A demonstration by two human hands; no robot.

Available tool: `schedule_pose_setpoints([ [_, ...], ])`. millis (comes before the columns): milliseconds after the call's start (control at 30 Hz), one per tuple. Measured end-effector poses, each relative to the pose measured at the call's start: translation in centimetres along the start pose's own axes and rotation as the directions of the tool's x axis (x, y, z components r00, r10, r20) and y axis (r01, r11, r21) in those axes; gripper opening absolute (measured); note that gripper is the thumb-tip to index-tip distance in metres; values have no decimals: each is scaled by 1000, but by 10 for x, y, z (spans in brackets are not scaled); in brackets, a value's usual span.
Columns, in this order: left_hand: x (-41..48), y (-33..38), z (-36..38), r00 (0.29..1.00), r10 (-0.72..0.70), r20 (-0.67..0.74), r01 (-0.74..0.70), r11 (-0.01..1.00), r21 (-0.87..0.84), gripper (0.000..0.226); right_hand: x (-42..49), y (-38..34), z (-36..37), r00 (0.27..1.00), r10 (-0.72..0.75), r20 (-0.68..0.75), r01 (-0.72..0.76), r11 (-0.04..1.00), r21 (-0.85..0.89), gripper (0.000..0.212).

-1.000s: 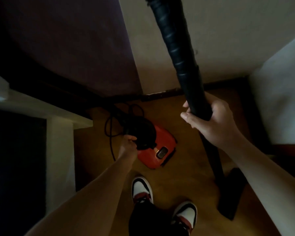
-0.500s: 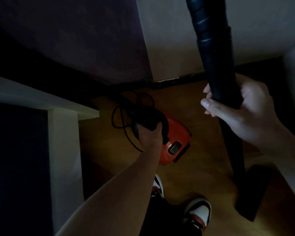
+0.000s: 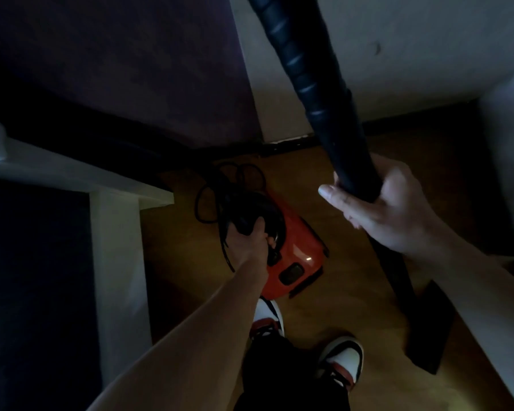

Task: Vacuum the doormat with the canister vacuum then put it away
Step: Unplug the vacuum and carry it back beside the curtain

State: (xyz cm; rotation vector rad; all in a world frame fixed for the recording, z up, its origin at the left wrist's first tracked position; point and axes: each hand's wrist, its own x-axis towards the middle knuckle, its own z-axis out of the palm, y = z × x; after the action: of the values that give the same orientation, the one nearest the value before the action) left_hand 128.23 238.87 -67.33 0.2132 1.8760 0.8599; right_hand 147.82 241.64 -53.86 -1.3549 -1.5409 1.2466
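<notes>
Both of my hands are closed around parts of the vacuum. My left hand (image 3: 250,241) reaches down with its fingers curled around the black carry handle (image 3: 251,207) on top of the red canister vacuum (image 3: 297,250). I cannot tell whether the canister rests on the wooden floor (image 3: 339,307) or hangs just above it. It is low in the middle of the view, just ahead of my left shoe (image 3: 267,318); my right shoe (image 3: 344,360) stands a little further back.

A black power cord (image 3: 208,203) loops loosely at the canister's far side, near the dark skirting at the foot of the pale wall (image 3: 413,54). Some strands run down past my left hand, and the dim light hides whether I hold them too.

My right hand (image 3: 377,209) is raised nearer the camera and wraps tightly around the black wand (image 3: 344,161), with one fingertip pointing left. Above this grip a ribbed black hose (image 3: 294,63) rises out of the top of the view. Below it the wand slants down to the black floor nozzle (image 3: 428,327), on the floor to the right, well apart from the canister.

A white post (image 3: 116,262) stands at the left.
</notes>
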Motion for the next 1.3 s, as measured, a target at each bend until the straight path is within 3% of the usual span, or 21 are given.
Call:
schedule_pose_setpoints([
  [167,-49,30,-35,997,72,0,-71,978,195,34,-29,-37,-8,999,17,-50,-18,1000,-24,49],
  [300,-114,71,-68,994,107,12,-105,937,334,19,-48,-95,-20,993,38,-113,-37,999,10,45],
  [433,-188,123,-106,994,95,61,-112,913,393,21,-66,-169,-40,991,72,-116,-68,997,39,42],
  [767,-340,243,-171,952,170,254,-270,858,437,11,-132,-349,-83,968,81,-239,-100,993,-68,21],
  [1200,-460,321,-231,861,292,416,-468,774,427,19,-170,-474,-93,908,-24,-419,0,998,-57,31],
  [1300,-477,339,-246,818,344,460,-542,730,416,17,-177,-499,-84,864,-46,-501,22,998,-54,24],
])
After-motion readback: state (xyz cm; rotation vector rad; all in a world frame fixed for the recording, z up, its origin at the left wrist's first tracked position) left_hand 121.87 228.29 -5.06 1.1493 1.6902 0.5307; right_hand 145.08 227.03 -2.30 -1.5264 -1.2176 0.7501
